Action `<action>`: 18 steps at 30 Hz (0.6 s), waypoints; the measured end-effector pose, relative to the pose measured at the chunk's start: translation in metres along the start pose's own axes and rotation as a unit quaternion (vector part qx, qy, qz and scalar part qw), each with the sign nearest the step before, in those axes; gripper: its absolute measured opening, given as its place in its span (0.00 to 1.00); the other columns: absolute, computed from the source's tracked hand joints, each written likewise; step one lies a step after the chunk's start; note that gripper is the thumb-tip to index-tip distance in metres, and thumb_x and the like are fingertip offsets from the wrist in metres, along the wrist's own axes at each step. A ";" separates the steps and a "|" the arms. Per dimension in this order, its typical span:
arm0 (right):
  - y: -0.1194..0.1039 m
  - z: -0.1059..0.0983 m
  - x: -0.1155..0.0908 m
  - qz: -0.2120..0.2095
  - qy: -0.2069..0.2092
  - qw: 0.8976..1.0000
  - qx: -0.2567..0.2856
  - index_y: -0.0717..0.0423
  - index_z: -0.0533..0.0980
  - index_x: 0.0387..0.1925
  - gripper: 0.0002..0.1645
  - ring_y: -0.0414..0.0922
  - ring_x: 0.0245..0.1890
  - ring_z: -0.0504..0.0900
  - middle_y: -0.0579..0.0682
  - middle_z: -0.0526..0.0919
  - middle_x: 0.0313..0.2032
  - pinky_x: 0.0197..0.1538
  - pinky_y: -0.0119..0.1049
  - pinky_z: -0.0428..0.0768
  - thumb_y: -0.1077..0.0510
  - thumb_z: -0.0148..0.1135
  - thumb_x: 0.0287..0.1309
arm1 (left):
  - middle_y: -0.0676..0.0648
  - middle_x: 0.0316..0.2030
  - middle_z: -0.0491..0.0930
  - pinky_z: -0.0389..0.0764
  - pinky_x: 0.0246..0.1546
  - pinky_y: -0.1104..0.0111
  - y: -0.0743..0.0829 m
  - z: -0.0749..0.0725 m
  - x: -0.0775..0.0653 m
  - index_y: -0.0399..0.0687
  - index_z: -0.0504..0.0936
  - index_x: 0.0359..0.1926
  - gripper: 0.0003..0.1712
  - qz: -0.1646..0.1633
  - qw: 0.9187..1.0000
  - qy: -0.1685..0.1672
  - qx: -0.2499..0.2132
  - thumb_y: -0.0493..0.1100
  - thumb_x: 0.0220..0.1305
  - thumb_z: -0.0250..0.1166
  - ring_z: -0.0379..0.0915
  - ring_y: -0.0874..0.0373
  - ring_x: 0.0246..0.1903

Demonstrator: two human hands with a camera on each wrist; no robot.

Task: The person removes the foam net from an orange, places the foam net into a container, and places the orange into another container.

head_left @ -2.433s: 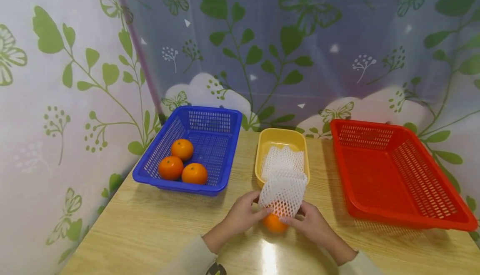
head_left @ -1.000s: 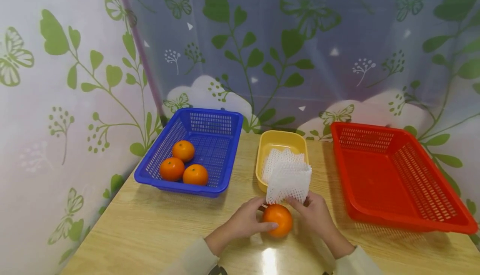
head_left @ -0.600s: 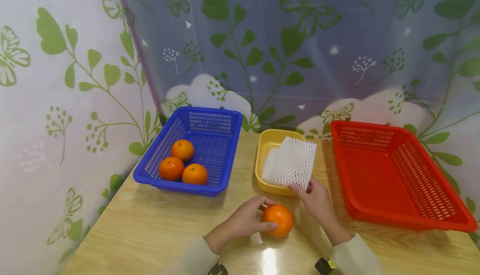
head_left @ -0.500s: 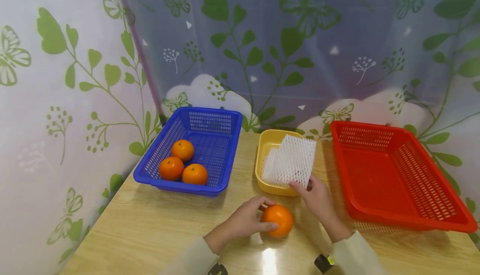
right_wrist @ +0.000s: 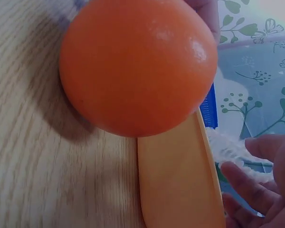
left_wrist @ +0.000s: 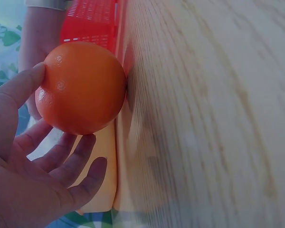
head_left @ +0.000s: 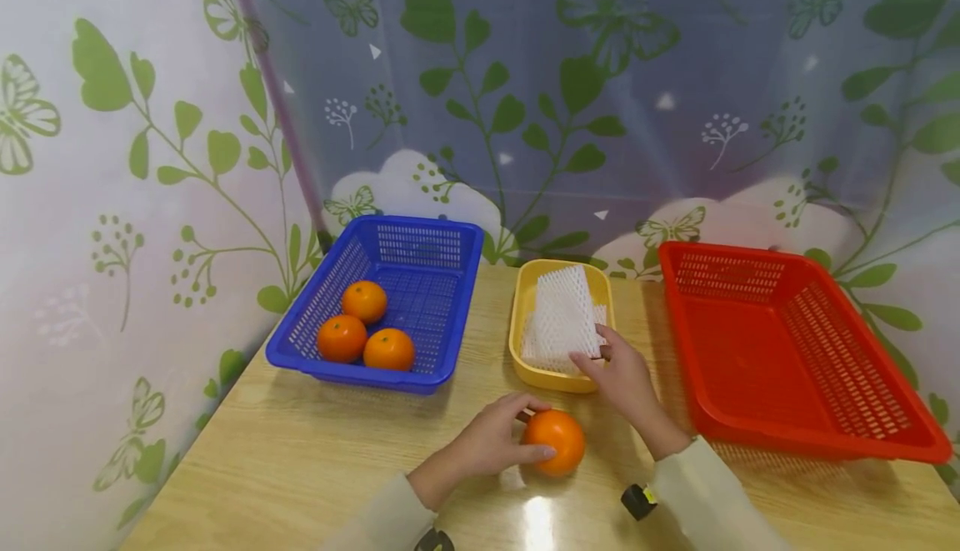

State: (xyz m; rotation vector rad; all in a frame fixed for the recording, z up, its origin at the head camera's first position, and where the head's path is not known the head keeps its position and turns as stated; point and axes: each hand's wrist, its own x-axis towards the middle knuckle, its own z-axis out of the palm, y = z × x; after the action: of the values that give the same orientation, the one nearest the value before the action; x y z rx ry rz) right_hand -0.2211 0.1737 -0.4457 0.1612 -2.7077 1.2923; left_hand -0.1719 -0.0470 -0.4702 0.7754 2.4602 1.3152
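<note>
My left hand [head_left: 491, 438] grips an orange [head_left: 556, 443] on the wooden table, thumb on its near side and fingertips against its far side. In the left wrist view the orange [left_wrist: 81, 88] rests between the thumb and fingers. My right hand [head_left: 622, 374] is at the front right of a yellow box [head_left: 517, 318], thumb and fingers spread apart beside a white foam net sleeve [head_left: 562, 309]. That sleeve lies on another net sleeve [head_left: 534, 353] in the box. Seen from the right wrist, the right hand's fingers [right_wrist: 249, 187] are parted near the white netting [right_wrist: 225, 145].
A blue basket [head_left: 420, 380] at the left holds three oranges [head_left: 365, 302]. At the right stands a red basket [head_left: 750, 343] with slotted walls. The wooden table [head_left: 300, 459] meets a patterned curtain [head_left: 480, 117] behind the containers.
The net sleeve came off the orange in my right hand and was carried to the yellow box. It now leans left inside, and the right fingers have parted. The left hand kept the orange.
</note>
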 end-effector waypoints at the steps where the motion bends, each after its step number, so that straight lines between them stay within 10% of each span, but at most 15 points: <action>1: 0.000 0.001 0.001 -0.002 0.004 1.000 -0.013 0.66 0.69 0.61 0.32 0.55 0.39 0.84 0.62 0.85 0.43 0.38 0.42 0.83 0.54 0.66 0.60 | 0.51 0.53 0.78 0.74 0.55 0.60 0.000 0.000 0.000 0.50 0.76 0.56 0.28 0.000 1.000 -0.001 0.001 0.49 0.56 0.74 0.74 0.59 0.51; 18: 0.001 0.007 0.013 -0.089 0.042 0.992 -0.077 0.60 0.63 0.68 0.38 0.66 0.65 0.61 0.66 0.60 0.68 0.64 0.67 0.58 0.54 0.65 0.60 | 0.52 0.52 0.78 0.75 0.54 0.62 -0.002 -0.001 0.001 0.50 0.76 0.57 0.29 0.004 1.000 -0.009 0.004 0.51 0.56 0.73 0.74 0.61 0.50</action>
State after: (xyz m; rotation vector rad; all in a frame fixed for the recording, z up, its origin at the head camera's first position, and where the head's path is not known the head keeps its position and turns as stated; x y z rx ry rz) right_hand -0.2350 0.1683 -0.4491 0.3153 -2.6378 1.0150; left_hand -0.1736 -0.0480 -0.4716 0.7961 2.4530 1.2973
